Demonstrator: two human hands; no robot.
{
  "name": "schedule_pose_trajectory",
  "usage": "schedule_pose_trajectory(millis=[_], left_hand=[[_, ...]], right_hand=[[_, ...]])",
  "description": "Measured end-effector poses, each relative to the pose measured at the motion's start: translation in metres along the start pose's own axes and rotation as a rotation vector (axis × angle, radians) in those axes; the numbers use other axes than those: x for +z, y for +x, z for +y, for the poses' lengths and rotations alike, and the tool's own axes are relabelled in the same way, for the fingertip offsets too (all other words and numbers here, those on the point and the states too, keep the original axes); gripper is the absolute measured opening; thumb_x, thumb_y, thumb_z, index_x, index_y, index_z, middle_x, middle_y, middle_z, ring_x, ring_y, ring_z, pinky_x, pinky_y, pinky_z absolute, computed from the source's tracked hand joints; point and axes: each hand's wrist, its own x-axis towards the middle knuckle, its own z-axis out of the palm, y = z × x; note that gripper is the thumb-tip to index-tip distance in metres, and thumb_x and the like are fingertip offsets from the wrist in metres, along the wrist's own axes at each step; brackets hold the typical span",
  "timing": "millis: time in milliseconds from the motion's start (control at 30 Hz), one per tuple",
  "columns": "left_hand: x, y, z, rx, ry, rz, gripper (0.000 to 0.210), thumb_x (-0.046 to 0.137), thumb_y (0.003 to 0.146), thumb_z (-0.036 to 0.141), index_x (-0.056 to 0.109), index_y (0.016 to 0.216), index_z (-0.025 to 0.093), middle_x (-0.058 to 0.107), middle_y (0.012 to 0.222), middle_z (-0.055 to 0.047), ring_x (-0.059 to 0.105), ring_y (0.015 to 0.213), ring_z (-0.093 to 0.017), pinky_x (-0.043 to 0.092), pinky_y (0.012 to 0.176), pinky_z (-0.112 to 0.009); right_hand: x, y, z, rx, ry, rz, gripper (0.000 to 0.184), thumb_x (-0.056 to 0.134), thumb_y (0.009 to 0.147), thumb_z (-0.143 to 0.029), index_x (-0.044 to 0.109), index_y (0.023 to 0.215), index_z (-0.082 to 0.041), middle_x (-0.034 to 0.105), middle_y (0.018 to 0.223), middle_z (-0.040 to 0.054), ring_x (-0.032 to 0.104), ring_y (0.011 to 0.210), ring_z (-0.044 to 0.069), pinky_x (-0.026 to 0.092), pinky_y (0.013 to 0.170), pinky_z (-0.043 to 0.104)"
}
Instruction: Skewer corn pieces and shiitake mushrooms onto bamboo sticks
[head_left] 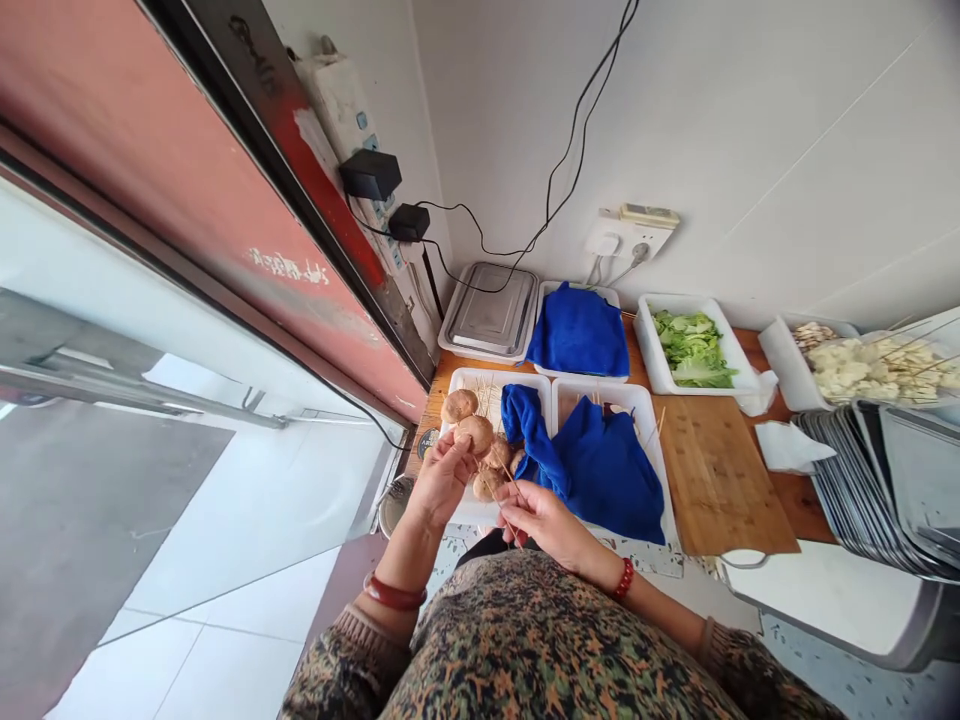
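My left hand [444,474] is closed on a round brown mushroom [475,434], its thumb and fingers around the lower edge of the cap. To its right and lower, my right hand [544,518] pinches thin bamboo skewers [510,478]; how many is unclear. Both hands are over the front edge of a white tray [457,377]. More brown mushrooms [459,404] lie in this tray, along with loose bamboo skewers [489,396] at its back. A bunched blue cloth [531,425] covers the tray's right side.
Another blue cloth [611,470] drapes the adjoining tray. Behind are a metal-lidded container [491,310] and a tray of lettuce [694,345]. Rightward lie a wooden board [724,470], stacked metal trays [862,490] and skewered food [862,370]. A glass door [247,500] stands at left.
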Motion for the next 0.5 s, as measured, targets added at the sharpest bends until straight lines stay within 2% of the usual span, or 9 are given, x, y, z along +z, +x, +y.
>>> schedule_pose_trajectory(millis=[100, 267, 367, 500], left_hand=[[-0.007, -0.005, -0.001, 0.022, 0.027, 0.051, 0.024, 0.078, 0.077, 0.025, 0.064, 0.095, 0.017, 0.075, 0.095, -0.005, 0.072, 0.097, -0.022, 0.052, 0.093, -0.036], [0.000, -0.018, 0.002, 0.036, 0.069, 0.095, 0.030, 0.079, 0.076, 0.025, 0.062, 0.100, 0.018, 0.075, 0.103, -0.006, 0.072, 0.098, -0.025, 0.051, 0.095, -0.038], [0.002, -0.026, 0.001, 0.054, 0.083, 0.103, 0.033, 0.077, 0.077, 0.024, 0.061, 0.105, 0.018, 0.074, 0.108, -0.008, 0.071, 0.102, -0.026, 0.049, 0.098, -0.042], [0.001, -0.046, -0.010, 0.092, 0.088, 0.183, 0.032, 0.074, 0.081, 0.029, 0.063, 0.109, 0.020, 0.072, 0.114, -0.009, 0.071, 0.100, -0.023, 0.049, 0.100, -0.040]], right_hand=[[-0.006, 0.001, 0.001, -0.004, -0.008, -0.004, 0.029, 0.070, 0.079, -0.047, 0.061, 0.093, -0.023, 0.062, 0.072, -0.0024, 0.056, 0.055, 0.012, 0.042, 0.051, 0.026], [-0.026, 0.001, -0.008, 0.001, -0.081, -0.020, 0.032, 0.068, 0.080, -0.047, 0.063, 0.096, -0.021, 0.062, 0.076, -0.0018, 0.056, 0.058, 0.011, 0.042, 0.049, 0.023], [-0.029, -0.002, -0.005, 0.017, -0.125, -0.124, 0.035, 0.068, 0.081, -0.049, 0.062, 0.100, -0.020, 0.061, 0.074, -0.0028, 0.054, 0.054, 0.010, 0.040, 0.048, 0.022], [-0.018, -0.006, 0.002, 0.049, -0.083, -0.277, 0.038, 0.062, 0.084, -0.053, 0.061, 0.098, -0.019, 0.054, 0.066, -0.0060, 0.047, 0.051, 0.007, 0.037, 0.049, 0.021]])
